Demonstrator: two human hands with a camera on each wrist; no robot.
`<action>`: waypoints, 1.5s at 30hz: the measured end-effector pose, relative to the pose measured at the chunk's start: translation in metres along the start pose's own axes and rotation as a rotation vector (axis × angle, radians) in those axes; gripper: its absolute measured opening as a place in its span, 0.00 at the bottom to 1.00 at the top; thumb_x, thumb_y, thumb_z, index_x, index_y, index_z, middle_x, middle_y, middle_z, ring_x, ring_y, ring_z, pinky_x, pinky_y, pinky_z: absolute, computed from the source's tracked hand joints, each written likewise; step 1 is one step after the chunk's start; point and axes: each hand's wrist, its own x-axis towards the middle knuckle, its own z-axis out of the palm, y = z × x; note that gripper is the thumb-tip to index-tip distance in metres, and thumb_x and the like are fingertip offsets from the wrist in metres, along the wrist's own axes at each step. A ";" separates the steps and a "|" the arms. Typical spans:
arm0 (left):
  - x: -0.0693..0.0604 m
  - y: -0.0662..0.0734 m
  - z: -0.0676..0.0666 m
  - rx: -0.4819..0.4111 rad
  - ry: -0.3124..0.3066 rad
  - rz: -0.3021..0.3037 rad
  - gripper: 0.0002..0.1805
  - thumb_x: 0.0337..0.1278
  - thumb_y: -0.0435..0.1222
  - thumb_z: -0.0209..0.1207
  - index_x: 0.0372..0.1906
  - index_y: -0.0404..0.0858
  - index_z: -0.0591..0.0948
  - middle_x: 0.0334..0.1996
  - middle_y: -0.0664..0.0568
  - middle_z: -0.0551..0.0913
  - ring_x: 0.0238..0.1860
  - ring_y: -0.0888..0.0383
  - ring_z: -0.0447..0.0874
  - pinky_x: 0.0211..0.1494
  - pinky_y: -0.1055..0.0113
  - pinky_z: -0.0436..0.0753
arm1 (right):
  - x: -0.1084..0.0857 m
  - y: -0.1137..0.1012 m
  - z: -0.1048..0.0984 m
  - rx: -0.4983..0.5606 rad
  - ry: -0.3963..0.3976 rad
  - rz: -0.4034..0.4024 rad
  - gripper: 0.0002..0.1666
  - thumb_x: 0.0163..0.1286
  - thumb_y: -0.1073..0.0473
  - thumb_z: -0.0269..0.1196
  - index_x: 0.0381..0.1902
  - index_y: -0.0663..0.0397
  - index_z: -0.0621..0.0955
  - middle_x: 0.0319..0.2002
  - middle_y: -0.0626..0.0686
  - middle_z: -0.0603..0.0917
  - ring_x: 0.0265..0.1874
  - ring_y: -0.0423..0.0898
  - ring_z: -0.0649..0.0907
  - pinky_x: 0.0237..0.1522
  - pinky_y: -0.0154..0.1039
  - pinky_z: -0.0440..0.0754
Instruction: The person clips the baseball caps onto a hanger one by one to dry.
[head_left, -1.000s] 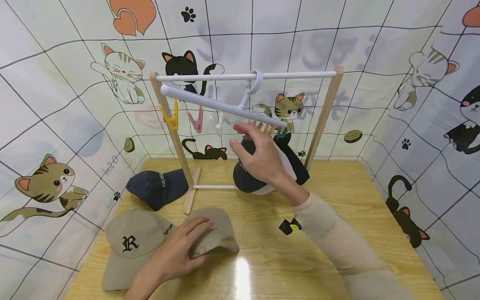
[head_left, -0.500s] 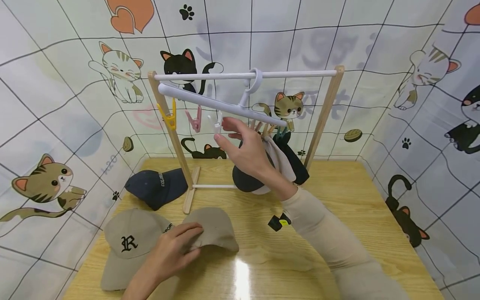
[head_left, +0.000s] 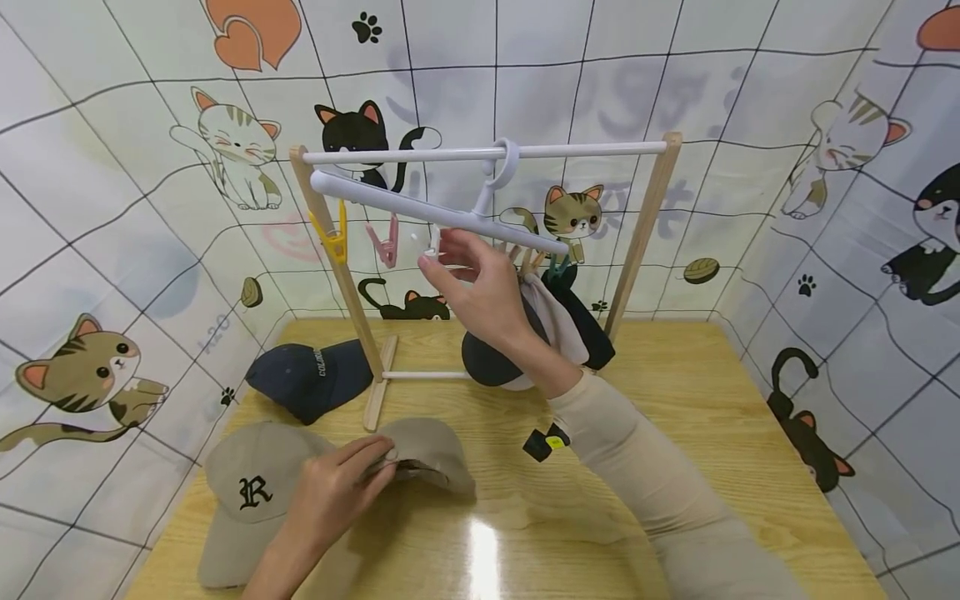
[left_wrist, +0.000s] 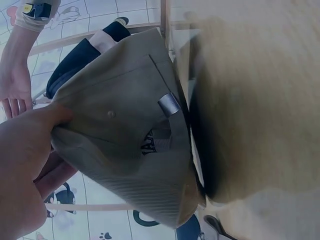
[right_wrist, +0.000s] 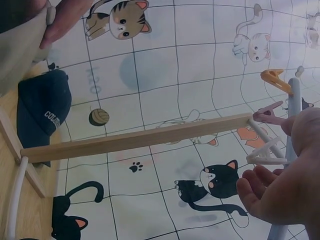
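My left hand [head_left: 330, 492] pinches the edge of a beige cap [head_left: 435, 446], whose raised edge shows a bit of its inside. In the left wrist view the left hand [left_wrist: 25, 165] grips the cap [left_wrist: 115, 80] near a metal buckle [left_wrist: 169, 104]. My right hand [head_left: 483, 292] pinches a white clip [head_left: 432, 242] under the lilac hanger [head_left: 397, 202]. The right wrist view shows the white clip [right_wrist: 270, 155] between thumb and fingers of the right hand [right_wrist: 285, 190]. A pink clip [head_left: 386, 243] and a yellow clip [head_left: 335, 242] hang to its left.
The tilted hanger hangs from the rack's white rail [head_left: 600, 151]. Dark and light items, including a black cap [head_left: 487, 362], hang at its right end, partly behind the right hand. A navy cap [head_left: 300, 375] and a beige cap with an R [head_left: 255, 467] lie at left.
The right hand has moved left from beside the hanging caps to the white clip and taken hold of it. The left hand has gripped the beige cap's edge and lifted it slightly.
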 end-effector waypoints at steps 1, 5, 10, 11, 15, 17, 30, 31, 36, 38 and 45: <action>0.002 0.000 0.000 0.011 0.010 -0.003 0.32 0.91 0.55 0.50 0.43 0.37 0.95 0.39 0.45 0.97 0.30 0.55 0.97 0.30 0.63 0.91 | 0.000 0.000 0.001 0.002 0.007 0.003 0.30 0.81 0.57 0.71 0.75 0.64 0.81 0.65 0.64 0.89 0.64 0.56 0.91 0.68 0.46 0.90; 0.009 -0.001 0.002 0.042 0.035 -0.022 0.35 0.91 0.56 0.50 0.42 0.33 0.94 0.37 0.42 0.97 0.30 0.52 0.98 0.30 0.60 0.92 | 0.001 -0.002 0.003 0.009 0.028 0.009 0.28 0.80 0.56 0.71 0.71 0.64 0.83 0.61 0.64 0.91 0.62 0.56 0.92 0.68 0.51 0.90; 0.019 -0.004 0.004 0.052 0.051 -0.033 0.33 0.92 0.53 0.51 0.44 0.31 0.94 0.38 0.39 0.97 0.32 0.49 0.99 0.31 0.56 0.92 | 0.004 -0.002 0.005 0.011 0.044 0.004 0.26 0.79 0.57 0.73 0.67 0.65 0.85 0.57 0.63 0.93 0.59 0.56 0.93 0.65 0.53 0.92; 0.021 -0.005 0.004 0.052 0.049 -0.034 0.31 0.91 0.51 0.53 0.45 0.30 0.94 0.38 0.39 0.97 0.33 0.48 0.99 0.32 0.55 0.93 | 0.004 -0.002 0.006 0.011 0.048 0.003 0.25 0.78 0.57 0.73 0.66 0.66 0.85 0.56 0.63 0.93 0.58 0.56 0.93 0.65 0.53 0.92; 0.027 -0.006 0.005 0.055 0.026 -0.046 0.11 0.75 0.37 0.73 0.48 0.31 0.93 0.41 0.39 0.97 0.36 0.47 0.99 0.33 0.55 0.93 | 0.005 -0.005 0.008 -0.013 0.070 0.007 0.25 0.77 0.55 0.75 0.63 0.66 0.86 0.54 0.62 0.94 0.55 0.55 0.94 0.64 0.55 0.92; 0.031 -0.005 0.005 0.054 0.013 -0.062 0.14 0.61 0.29 0.79 0.50 0.32 0.93 0.43 0.40 0.97 0.36 0.48 0.99 0.33 0.56 0.93 | 0.005 -0.007 0.009 -0.032 0.082 0.013 0.24 0.77 0.53 0.75 0.62 0.65 0.87 0.52 0.61 0.94 0.53 0.54 0.94 0.62 0.55 0.92; 0.042 -0.005 0.006 0.025 -0.066 -0.111 0.17 0.61 0.25 0.77 0.55 0.30 0.92 0.50 0.39 0.96 0.43 0.46 0.99 0.38 0.55 0.94 | 0.010 -0.014 0.011 -0.087 0.155 0.033 0.25 0.72 0.47 0.79 0.55 0.61 0.90 0.43 0.58 0.95 0.41 0.48 0.94 0.43 0.37 0.89; 0.043 -0.005 0.006 0.020 -0.064 -0.113 0.17 0.62 0.25 0.77 0.55 0.31 0.92 0.50 0.39 0.96 0.44 0.46 0.99 0.39 0.54 0.94 | 0.010 -0.014 0.011 -0.088 0.161 0.031 0.25 0.72 0.46 0.79 0.54 0.61 0.91 0.42 0.58 0.95 0.40 0.48 0.94 0.41 0.37 0.89; 0.047 -0.007 0.009 -0.005 -0.029 -0.112 0.14 0.63 0.27 0.77 0.53 0.32 0.93 0.46 0.41 0.96 0.42 0.46 0.99 0.39 0.53 0.94 | 0.013 -0.014 0.013 -0.109 0.188 0.009 0.23 0.72 0.45 0.79 0.47 0.61 0.91 0.36 0.56 0.95 0.33 0.45 0.92 0.35 0.37 0.86; 0.050 -0.007 0.010 -0.005 -0.014 -0.113 0.13 0.65 0.28 0.76 0.53 0.33 0.93 0.44 0.42 0.96 0.39 0.49 0.98 0.36 0.55 0.93 | 0.014 -0.014 0.013 -0.114 0.195 0.005 0.22 0.72 0.45 0.79 0.44 0.60 0.91 0.34 0.55 0.94 0.31 0.45 0.92 0.34 0.37 0.85; 0.059 -0.008 0.016 -0.008 0.012 -0.167 0.11 0.69 0.31 0.75 0.53 0.35 0.94 0.41 0.43 0.95 0.28 0.59 0.89 0.29 0.63 0.84 | 0.018 -0.014 0.013 -0.103 0.198 0.010 0.20 0.73 0.46 0.78 0.40 0.59 0.91 0.31 0.56 0.94 0.28 0.45 0.90 0.31 0.36 0.82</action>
